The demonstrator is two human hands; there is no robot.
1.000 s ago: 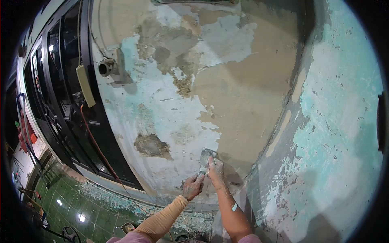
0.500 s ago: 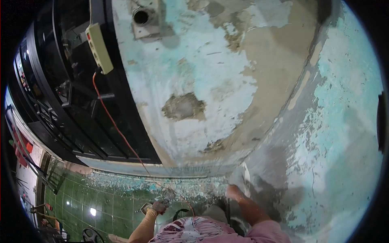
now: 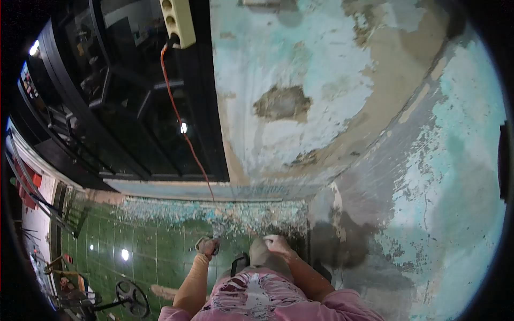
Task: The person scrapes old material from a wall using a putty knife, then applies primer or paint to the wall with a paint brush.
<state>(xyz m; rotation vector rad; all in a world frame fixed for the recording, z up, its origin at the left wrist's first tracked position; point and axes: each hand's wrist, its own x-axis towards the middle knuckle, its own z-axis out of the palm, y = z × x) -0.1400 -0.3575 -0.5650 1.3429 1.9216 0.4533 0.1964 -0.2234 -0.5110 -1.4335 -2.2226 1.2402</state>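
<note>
Over the green floor, my left hand (image 3: 209,246) seems to be gloved and has its fingers closed round a small tool with a flat grey end (image 3: 218,230). The tool's kind is too small to make out. My right hand (image 3: 277,244) is beside my bent knee (image 3: 259,251), near the foot of the wall; its fingers are too blurred to tell how they are set. Paint chips and plaster crumbs (image 3: 246,214) lie in a strip just beyond both hands. Above them rises the wall (image 3: 300,59), with peeling turquoise paint and a bare rough patch (image 3: 284,103).
A black-framed glass door (image 3: 193,134) stands at left. A cream power strip (image 3: 178,24) hangs on it, with an orange cord (image 3: 176,109) running down to the floor. A second peeling wall (image 3: 450,139) meets the first at right. A black wheel-like part (image 3: 132,299) is at lower left.
My right hand has left the foot of the right wall and moved left to beside my knee. My left hand sits higher in view. The camera view has shifted, so the wall appears further up and right.
</note>
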